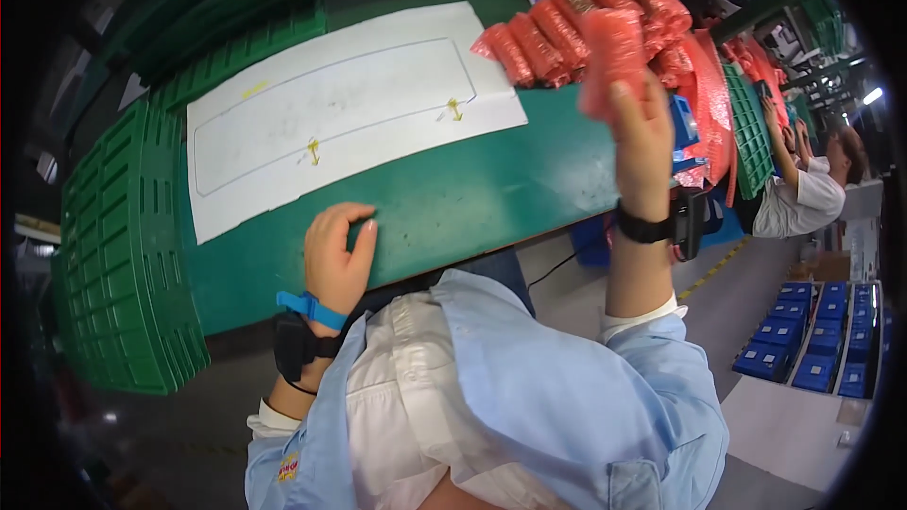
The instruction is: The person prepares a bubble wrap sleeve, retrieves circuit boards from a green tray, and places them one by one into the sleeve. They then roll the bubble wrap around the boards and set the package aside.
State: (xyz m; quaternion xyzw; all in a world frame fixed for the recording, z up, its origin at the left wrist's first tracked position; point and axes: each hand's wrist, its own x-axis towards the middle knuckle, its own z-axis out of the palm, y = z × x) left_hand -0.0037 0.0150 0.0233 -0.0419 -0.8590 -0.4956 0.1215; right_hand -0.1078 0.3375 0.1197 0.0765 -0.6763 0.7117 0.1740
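Observation:
My right hand (642,137) is raised over the right end of the green table, closed around a package in red bubble wrap (612,47). The package is slightly blurred, and what it contains is hidden. Behind it lies a pile of similar red bubble-wrapped packages (543,42). Near the table's front edge, my left hand (340,250) holds nothing; its fingers bend loosely and the thumb stands apart. Beyond that hand a white sheet (378,137) lies flat, marked with a drawn long outline and small yellow arrows.
A green plastic crate (123,246) stands on its side at the left, with more green crates (236,47) behind. Red bubble wrap (709,104) hangs by a blue object (684,132) at the right. Farther right are a co-worker (803,189) and several blue boxes (770,331).

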